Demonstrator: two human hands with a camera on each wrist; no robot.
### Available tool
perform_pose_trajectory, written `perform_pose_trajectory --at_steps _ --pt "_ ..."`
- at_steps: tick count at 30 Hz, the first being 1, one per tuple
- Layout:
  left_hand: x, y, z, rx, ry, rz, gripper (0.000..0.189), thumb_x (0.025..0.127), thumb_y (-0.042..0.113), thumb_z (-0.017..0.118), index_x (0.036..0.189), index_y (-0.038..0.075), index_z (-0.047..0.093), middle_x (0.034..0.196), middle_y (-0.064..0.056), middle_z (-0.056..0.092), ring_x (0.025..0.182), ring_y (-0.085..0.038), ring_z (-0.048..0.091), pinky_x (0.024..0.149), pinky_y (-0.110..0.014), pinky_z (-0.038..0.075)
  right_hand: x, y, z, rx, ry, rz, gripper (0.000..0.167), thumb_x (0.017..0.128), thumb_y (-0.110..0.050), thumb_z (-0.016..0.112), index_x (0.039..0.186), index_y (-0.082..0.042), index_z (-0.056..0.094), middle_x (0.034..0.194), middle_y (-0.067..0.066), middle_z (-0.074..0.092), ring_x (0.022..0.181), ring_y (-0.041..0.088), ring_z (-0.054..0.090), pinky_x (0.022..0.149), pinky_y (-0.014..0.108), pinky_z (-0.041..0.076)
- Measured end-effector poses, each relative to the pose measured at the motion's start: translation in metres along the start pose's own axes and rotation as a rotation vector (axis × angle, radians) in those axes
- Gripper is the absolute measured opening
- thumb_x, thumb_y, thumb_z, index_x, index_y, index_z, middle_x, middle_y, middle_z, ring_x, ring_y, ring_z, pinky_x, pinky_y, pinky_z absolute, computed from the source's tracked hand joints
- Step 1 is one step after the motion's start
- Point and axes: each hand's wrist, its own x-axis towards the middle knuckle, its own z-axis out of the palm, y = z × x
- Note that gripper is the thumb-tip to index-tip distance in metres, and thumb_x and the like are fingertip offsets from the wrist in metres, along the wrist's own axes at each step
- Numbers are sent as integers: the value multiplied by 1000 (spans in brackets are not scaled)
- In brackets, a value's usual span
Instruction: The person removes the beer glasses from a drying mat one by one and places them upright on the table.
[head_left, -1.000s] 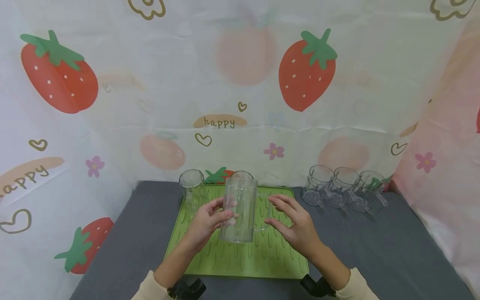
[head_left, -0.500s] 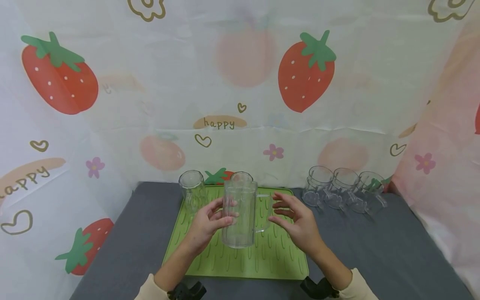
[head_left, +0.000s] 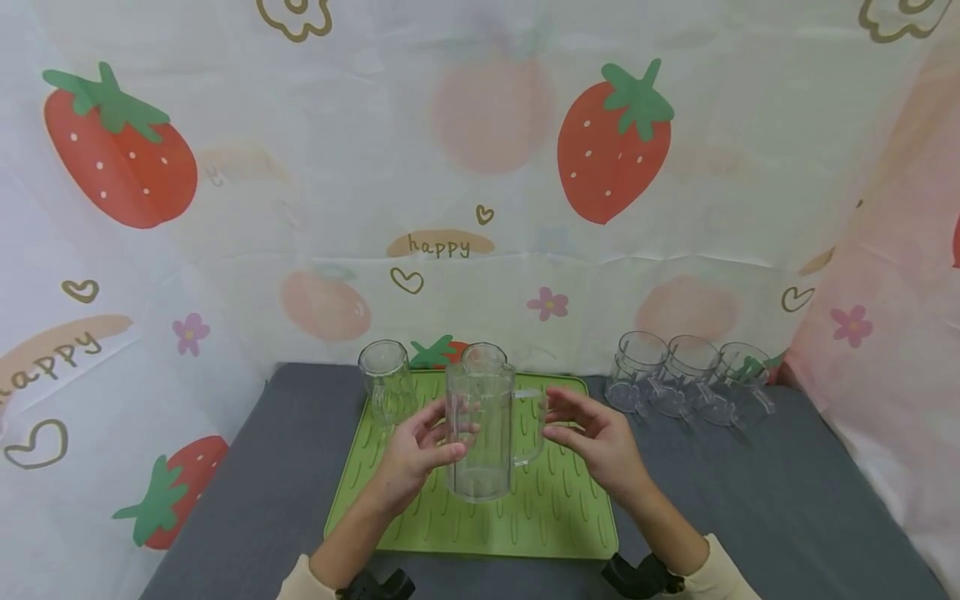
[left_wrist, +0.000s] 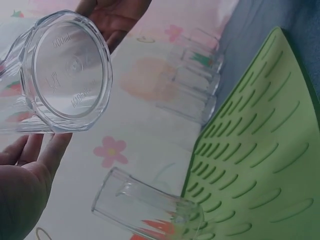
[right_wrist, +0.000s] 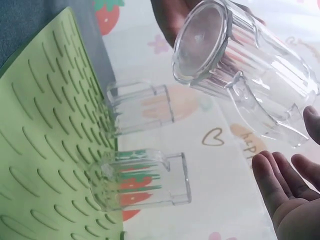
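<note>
A clear plastic beer mug (head_left: 480, 442) is held upright above the green drying mat (head_left: 487, 533), its handle pointing right. My left hand (head_left: 411, 450) grips the mug body, thumb in front and fingers behind it. Close beside the handle is my right hand (head_left: 600, 437), fingers loosely bent and holding nothing. In the right wrist view its fingers (right_wrist: 280, 175) stand just off the handle (right_wrist: 270, 117). From the left wrist view the round mug base (left_wrist: 70, 70) shows embossed lettering. Two more clear mugs stand at the mat's back, one on the left (head_left: 386, 387), one mid-back (head_left: 483, 356) behind the held mug.
Three clear mugs (head_left: 637, 371) stand in a row on the grey tablecloth (head_left: 720, 492) at the back right. A white curtain (head_left: 337, 167) printed with strawberries hangs behind the table and along its sides.
The held mug has come down a little and its handle has turned slightly outward. My right hand has shifted slightly right, away from the handle. The standing mugs have not moved.
</note>
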Motion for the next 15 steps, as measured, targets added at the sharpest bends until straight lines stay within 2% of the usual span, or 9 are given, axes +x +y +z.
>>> perform_pose_trajectory --at_steps 4,10,15 --pt "-1 -2 0 -8 -16 21 75 88 5 68 151 -4 28 140 -7 53 114 -10 62 97 -29 53 0 0 -1 36 -14 88 49 89 -4 68 132 11 52 109 -16 68 99 1 65 84 20 56" --pt "-2 -3 1 -24 -36 51 76 85 2 71 149 -6 30 140 -5 50 116 -11 62 97 -30 52 -1 3 -3 162 -86 116 50 91 -6 66 134 14 48 109 -12 70 101 7 68 86 24 56" --pt "-2 -3 1 -17 -50 71 81 82 8 77 148 -7 31 147 -18 42 119 -11 61 100 -31 51 -1 4 -3 193 -106 125 47 91 -5 65 132 13 51 107 -10 71 100 7 69 85 25 57"
